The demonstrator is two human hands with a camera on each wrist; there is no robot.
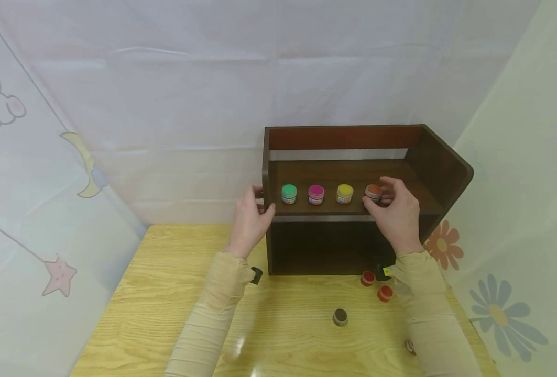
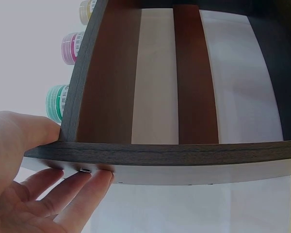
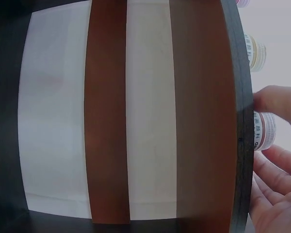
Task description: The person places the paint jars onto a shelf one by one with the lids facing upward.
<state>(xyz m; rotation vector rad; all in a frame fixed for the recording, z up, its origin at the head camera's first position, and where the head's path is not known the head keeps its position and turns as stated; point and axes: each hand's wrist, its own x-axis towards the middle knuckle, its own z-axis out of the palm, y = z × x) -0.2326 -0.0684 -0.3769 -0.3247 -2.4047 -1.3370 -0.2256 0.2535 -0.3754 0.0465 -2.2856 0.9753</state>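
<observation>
A dark brown wooden shelf unit (image 1: 325, 213) bears a row of small paint jars on its upper board: green (image 1: 288, 194), magenta (image 1: 316, 195), yellow (image 1: 345, 194) and orange-brown (image 1: 373, 192). My left hand (image 1: 250, 220) grips the unit's left side panel. In the left wrist view its thumb lies at the board's corner and the fingers (image 2: 89, 194) press the panel's outer face. At the right end of the row, my right hand (image 1: 397, 212) holds the orange-brown jar between thumb and fingers. The right wrist view shows this jar (image 3: 265, 131) at the board's front edge.
On the yellow wood-grain table (image 1: 278, 335) stand two red jars (image 1: 367, 278) near the unit's lower right front. A dark-topped jar (image 1: 340, 317) is closer to me. Another jar (image 1: 410, 346) is partly hidden by my right sleeve. Printed cloth (image 1: 174, 104) hangs behind and at the sides.
</observation>
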